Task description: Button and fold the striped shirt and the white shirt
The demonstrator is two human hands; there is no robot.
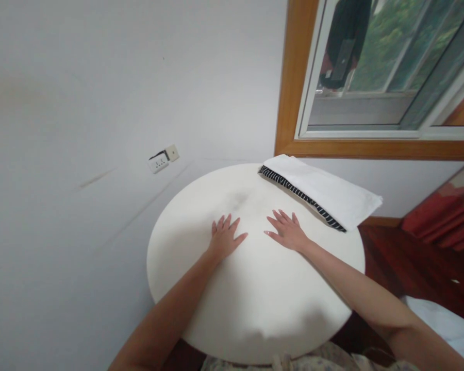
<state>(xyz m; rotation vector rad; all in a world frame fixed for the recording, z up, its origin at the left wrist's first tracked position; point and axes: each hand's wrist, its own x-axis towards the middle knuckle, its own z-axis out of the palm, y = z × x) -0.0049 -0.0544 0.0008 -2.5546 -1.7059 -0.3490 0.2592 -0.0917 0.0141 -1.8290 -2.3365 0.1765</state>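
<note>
My left hand (225,238) lies flat and open, palm down, on the round white table (255,304), holding nothing. My right hand (287,230) rests flat beside it, fingers spread, also holding nothing. The two hands are a short gap apart near the table's middle. At the table's far right edge lies a folded white cloth (325,189) stacked on a black-and-white striped folded cloth (297,195), a hand's length beyond my right hand.
A white wall with a power socket (160,161) stands behind the table. A wood-framed window (371,77) is at the upper right. Dark wooden floor (402,263) and a red object (444,216) lie to the right.
</note>
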